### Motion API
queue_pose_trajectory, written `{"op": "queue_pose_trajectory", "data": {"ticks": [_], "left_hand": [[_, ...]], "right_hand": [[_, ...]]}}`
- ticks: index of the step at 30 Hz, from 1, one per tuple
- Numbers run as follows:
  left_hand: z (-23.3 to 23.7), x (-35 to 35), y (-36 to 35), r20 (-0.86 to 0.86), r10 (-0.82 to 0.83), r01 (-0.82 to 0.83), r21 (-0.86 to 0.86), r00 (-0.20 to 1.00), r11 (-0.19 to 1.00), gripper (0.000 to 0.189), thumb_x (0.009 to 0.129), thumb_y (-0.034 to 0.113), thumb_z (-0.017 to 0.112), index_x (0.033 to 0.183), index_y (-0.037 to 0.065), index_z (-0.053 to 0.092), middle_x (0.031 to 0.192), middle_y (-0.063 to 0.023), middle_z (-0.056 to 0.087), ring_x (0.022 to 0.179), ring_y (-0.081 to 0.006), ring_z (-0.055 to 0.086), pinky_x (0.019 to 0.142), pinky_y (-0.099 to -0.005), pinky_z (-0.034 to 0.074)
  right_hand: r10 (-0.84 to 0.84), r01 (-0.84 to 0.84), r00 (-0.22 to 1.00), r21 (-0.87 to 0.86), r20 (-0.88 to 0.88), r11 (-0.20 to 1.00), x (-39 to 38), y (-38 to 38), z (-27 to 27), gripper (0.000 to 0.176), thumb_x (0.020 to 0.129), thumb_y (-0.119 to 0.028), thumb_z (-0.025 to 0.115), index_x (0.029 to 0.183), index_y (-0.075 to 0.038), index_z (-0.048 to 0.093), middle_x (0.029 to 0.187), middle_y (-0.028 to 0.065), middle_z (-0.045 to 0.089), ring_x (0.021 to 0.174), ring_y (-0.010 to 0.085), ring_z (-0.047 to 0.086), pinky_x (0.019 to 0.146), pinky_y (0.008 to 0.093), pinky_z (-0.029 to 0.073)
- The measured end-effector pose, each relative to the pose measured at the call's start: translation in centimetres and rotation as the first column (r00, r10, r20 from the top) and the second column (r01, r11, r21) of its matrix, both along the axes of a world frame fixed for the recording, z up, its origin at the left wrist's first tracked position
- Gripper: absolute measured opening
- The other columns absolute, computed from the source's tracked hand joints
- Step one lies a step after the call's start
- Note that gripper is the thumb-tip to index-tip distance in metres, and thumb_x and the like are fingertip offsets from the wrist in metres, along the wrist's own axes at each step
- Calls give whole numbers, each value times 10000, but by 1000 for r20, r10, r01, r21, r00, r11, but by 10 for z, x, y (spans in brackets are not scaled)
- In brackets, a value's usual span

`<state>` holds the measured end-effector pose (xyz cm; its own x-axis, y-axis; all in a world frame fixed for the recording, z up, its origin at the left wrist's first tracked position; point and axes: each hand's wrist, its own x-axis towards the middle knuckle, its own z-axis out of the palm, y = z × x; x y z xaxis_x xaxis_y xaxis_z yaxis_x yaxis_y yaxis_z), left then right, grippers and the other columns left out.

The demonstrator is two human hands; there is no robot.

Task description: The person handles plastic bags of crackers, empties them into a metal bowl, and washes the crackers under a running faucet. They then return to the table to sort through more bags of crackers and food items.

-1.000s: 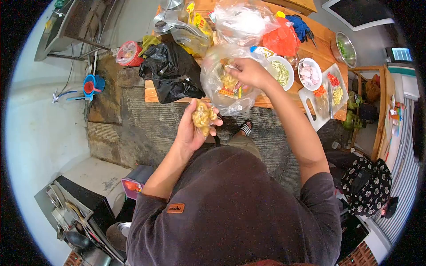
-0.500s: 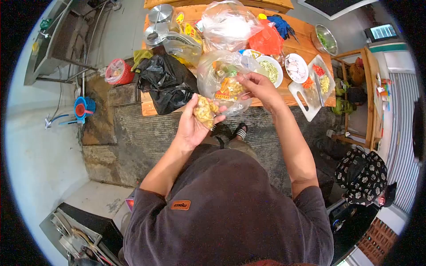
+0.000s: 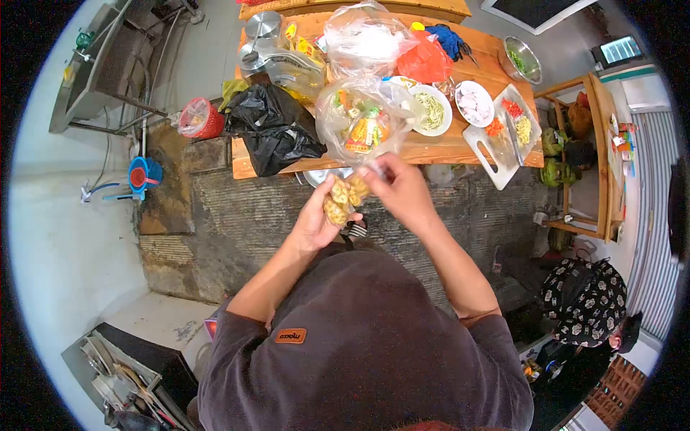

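Note:
My left hand (image 3: pixel 315 221) is closed around the lower part of a small clear packet of yellowish pieces (image 3: pixel 336 209). At the packet's upper end, my right hand (image 3: pixel 404 195) pinches the plastic with thumb and fingers. Both hands are in front of the table's near edge, over the floor. Just beyond them on the wooden table (image 3: pixel 424 152) sits a clear plastic bag (image 3: pixel 332 129) with colourful packages inside. A black plastic bag (image 3: pixel 277 133) lies to its left, and a white bowl of pale green shreds (image 3: pixel 431 113) to its right.
Farther right are a plate of pale slices (image 3: pixel 474 104) and a white cutting board (image 3: pixel 489 159) bearing chopped red and yellow pieces and a knife (image 3: pixel 514 138). A red basket (image 3: pixel 200 118) stands left of the table. Someone in a patterned black top (image 3: pixel 586 302) is at right.
My right hand has come away from the clear plastic bag, down and left, to the small packet's top. My left hand has moved slightly, still holding the packet.

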<state>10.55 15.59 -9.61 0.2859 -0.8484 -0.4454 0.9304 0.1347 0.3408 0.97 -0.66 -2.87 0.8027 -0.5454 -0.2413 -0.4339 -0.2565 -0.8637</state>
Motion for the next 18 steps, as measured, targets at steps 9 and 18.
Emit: {"op": "queue_pose_trajectory", "data": {"ticks": [9, 18], "left_hand": [[-13, -10, 36, -61, 145, -143, 39, 988, 989, 413, 1029, 472, 453, 1071, 89, 603, 1159, -140, 670, 1097, -315, 660, 604, -372, 582], [-17, -10, 92, -10, 365, -357, 183, 931, 916, 424, 1033, 482, 426, 1008, 89, 582, 1295, -171, 587, 1109, -349, 642, 584, -369, 580]], "right_hand": [[143, -82, 979, -372, 142, 925, 32, -35, -51, 305, 967, -264, 585, 956, 24, 685, 935, 182, 682, 871, 341, 670, 798, 427, 515], [164, -313, 939, -549, -303, 775, 128, -58, -109, 231, 814, -177, 609, 965, -52, 732, 1028, 179, 713, 1024, 344, 676, 878, 436, 527]]}}
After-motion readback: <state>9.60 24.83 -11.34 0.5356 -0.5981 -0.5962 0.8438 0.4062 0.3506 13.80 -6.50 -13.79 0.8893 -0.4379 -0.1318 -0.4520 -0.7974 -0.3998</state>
